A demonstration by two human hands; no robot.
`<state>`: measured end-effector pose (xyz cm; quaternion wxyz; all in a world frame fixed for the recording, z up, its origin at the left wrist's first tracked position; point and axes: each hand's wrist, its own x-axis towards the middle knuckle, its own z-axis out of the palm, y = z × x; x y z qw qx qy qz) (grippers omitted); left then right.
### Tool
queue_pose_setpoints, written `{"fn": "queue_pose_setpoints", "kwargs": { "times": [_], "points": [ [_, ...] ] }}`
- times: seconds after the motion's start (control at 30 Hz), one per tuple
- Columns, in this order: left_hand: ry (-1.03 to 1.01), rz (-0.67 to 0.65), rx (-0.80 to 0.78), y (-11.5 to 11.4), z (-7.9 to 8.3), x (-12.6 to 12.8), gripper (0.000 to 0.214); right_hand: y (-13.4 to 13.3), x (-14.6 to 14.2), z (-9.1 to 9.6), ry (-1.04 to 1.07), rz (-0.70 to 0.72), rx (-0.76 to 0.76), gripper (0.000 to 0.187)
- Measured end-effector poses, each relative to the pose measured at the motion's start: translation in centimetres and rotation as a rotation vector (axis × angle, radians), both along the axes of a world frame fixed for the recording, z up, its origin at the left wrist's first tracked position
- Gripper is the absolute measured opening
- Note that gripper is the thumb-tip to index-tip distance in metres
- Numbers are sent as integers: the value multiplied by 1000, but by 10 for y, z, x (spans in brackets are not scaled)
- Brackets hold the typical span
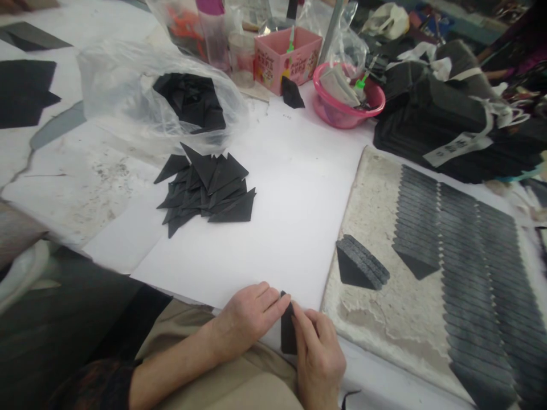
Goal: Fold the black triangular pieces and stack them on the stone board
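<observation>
Close to the table's front edge, a small black flat piece [288, 335] stands out between my hands. My left hand [251, 314] comes from the left, its fingers pressed together at the upper end of the piece. Curled along the right edge of the same piece, my right hand [319, 348] grips it with thumb and fingers; the thumb is partly hidden. Farther up the white paper is a loose pile of black pointed pieces [209, 188]. On the pale board at right, a short stack of black pieces [361, 263] lies beside long overlapping rows of similar pieces [465, 245].
A clear plastic bag [115, 85] with black pieces inside lies behind the pile. A pink box [273, 60] and a pink basin [337, 117] holding small items stand at the back. Tied black bundles [427, 114] sit behind the pale board [371, 182].
</observation>
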<state>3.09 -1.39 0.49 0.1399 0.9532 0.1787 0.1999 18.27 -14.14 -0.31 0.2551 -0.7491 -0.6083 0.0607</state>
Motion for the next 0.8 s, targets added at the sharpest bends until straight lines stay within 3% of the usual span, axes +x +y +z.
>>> {"fn": "queue_pose_setpoints", "kwargs": {
  "times": [0.33,0.8],
  "points": [
    [-71,9,-2,0,0,1,13,-1,4,-7,-121,96,113,37],
    [-39,23,-22,-2,-1,1,12,4,1,-4,-145,80,118,33]
  ]
}}
